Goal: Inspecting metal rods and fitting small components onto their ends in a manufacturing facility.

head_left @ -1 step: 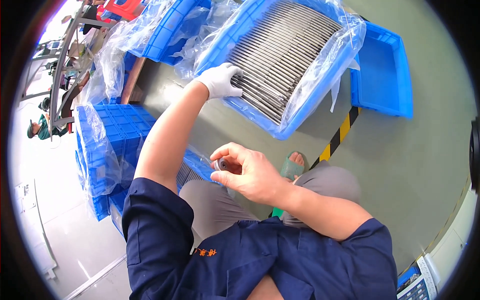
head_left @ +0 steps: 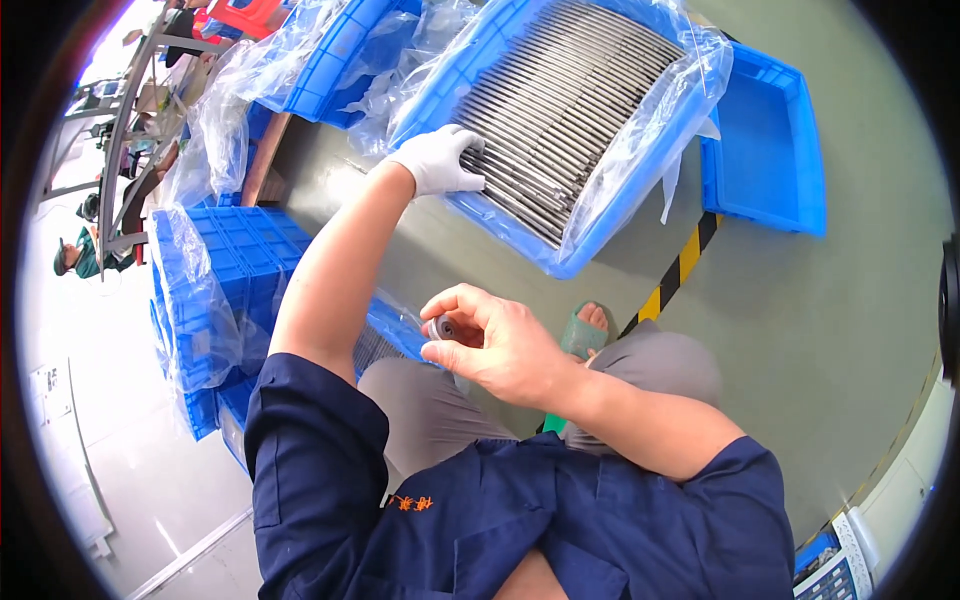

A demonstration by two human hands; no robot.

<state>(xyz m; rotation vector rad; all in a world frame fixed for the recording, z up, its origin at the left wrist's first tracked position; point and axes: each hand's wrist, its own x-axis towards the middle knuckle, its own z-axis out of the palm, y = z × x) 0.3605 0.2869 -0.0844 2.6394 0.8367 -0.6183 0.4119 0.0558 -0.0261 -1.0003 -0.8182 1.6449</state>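
Observation:
My left hand (head_left: 440, 163), in a white glove, is at the left edge of a row of thin metal rods (head_left: 575, 100). Its fingers and thumb curl round several rod ends. The rods lie side by side in a plastic-lined blue crate (head_left: 545, 262). Bare and raised over my lap, my right hand (head_left: 510, 350) pinches a small grey cylinder (head_left: 443, 328) between thumb and fingers. One round end of it shows, with a darker centre; the rest is hidden in the hand.
Right of the rods stands another blue crate (head_left: 765, 150). Stacked blue crates (head_left: 230, 260) with clear plastic are at the left. More rods (head_left: 375, 348) lie in a low crate beside my knee. Black-and-yellow tape (head_left: 680, 265) crosses the floor. A person (head_left: 75, 255) is at the far left.

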